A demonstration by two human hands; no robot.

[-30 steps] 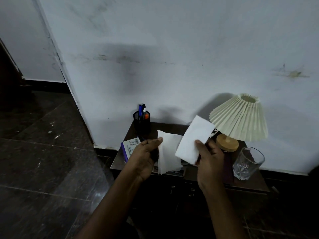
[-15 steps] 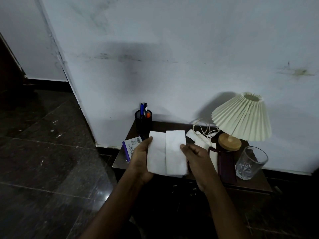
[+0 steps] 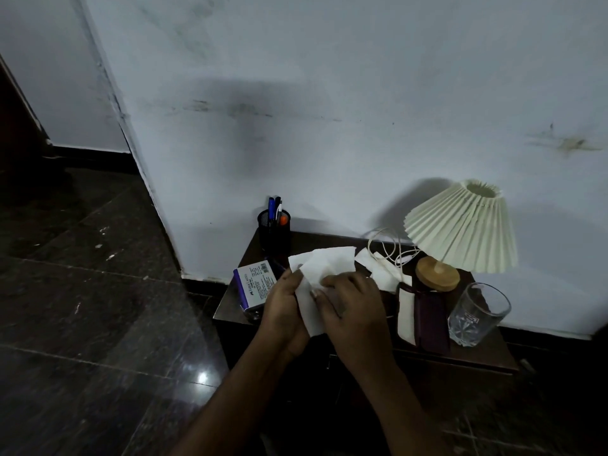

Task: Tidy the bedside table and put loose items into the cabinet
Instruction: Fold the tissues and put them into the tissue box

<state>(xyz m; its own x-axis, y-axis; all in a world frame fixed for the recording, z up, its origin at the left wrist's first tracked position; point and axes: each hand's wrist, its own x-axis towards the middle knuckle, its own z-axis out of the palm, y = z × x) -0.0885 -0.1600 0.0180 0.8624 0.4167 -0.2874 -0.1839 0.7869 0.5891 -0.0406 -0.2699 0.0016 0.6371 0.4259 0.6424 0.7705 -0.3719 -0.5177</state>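
Note:
Both hands hold white tissues (image 3: 324,266) above the front of the dark bedside table (image 3: 487,353). My left hand (image 3: 283,311) grips their left edge and my right hand (image 3: 352,307) presses over them from the right, crumpling the paper between the palms. More white tissue (image 3: 383,273) lies on the table behind my right hand, and a strip of it (image 3: 405,311) lies beside a dark purple case (image 3: 431,320). A purple and white box (image 3: 255,284) sits at the table's left edge. The cabinet front below is dark and mostly hidden by my arms.
A black pen holder (image 3: 274,232) with pens stands at the back left. A pleated cream lamp (image 3: 460,232) on a wooden base, a white cable (image 3: 391,248) and an empty glass (image 3: 477,315) fill the right side. The wall is directly behind; dark tiled floor lies left.
The two tissues, first held apart, were brought side by side and are now pressed together and crumpled between both hands, lower over the table.

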